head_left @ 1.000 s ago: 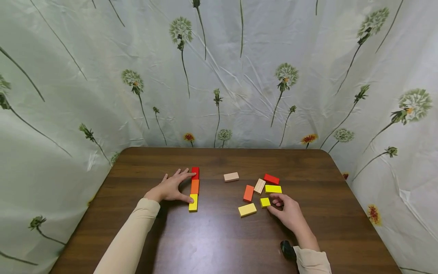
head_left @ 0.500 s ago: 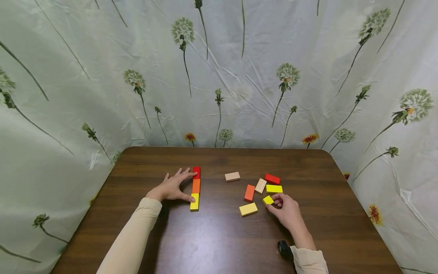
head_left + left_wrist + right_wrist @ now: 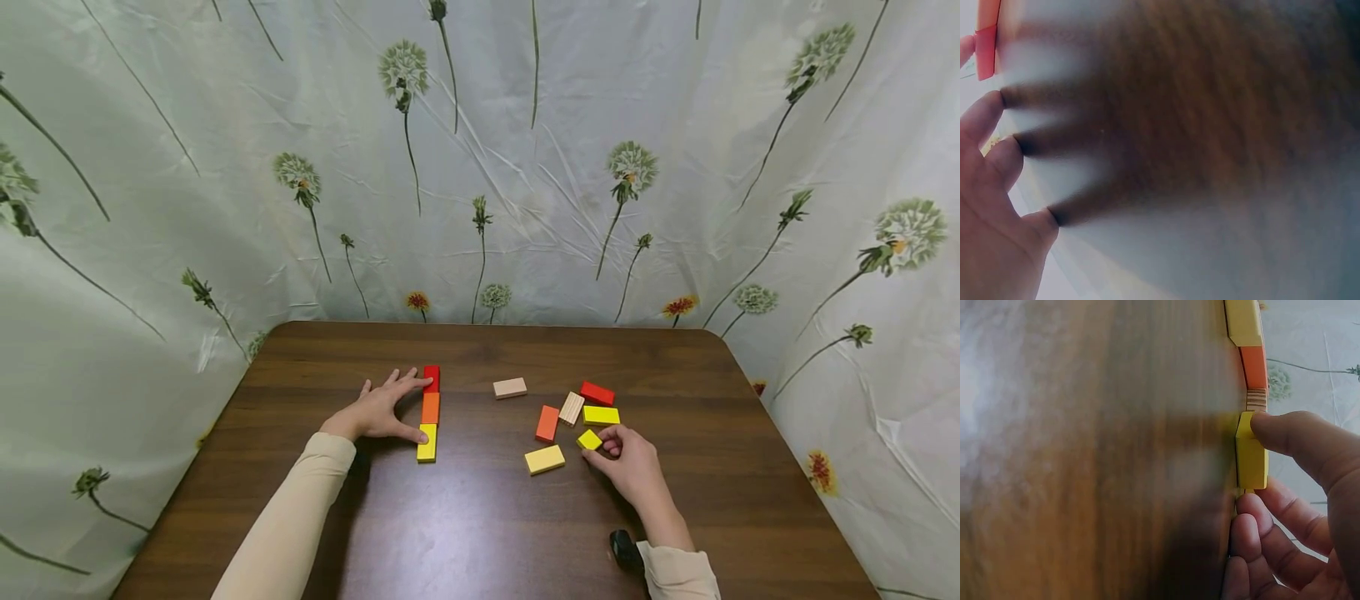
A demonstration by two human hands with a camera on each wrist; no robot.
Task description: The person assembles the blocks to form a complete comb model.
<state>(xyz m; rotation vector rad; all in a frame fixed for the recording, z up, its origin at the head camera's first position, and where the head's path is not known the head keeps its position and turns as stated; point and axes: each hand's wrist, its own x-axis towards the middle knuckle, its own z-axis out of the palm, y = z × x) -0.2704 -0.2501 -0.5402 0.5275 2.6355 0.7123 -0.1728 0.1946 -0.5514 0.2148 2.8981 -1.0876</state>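
A straight row of a red block [image 3: 431, 377], an orange block [image 3: 431, 408] and a yellow block [image 3: 426, 450] lies end to end on the table. My left hand [image 3: 377, 414] spreads over it, index finger touching the red block and thumb on the yellow one. In the left wrist view the other fingertips [image 3: 1044, 219] rest on the tabletop. My right hand [image 3: 632, 463] pinches a small yellow block [image 3: 589, 440] between thumb and index finger; the right wrist view shows this yellow block [image 3: 1252, 461] at or just above the table surface.
Around the right hand lie loose blocks: a yellow one [image 3: 601, 415], a red one [image 3: 597, 392], a striped wooden one [image 3: 572, 408], an orange-red one [image 3: 547, 423] and a pale yellow one [image 3: 544, 459]. A plain wooden block [image 3: 510, 387] lies farther left on the brown table [image 3: 465, 533].
My right hand has taken the small yellow block between thumb and finger and turned it slightly, shifting it a little to the right. My left hand stays on the row.
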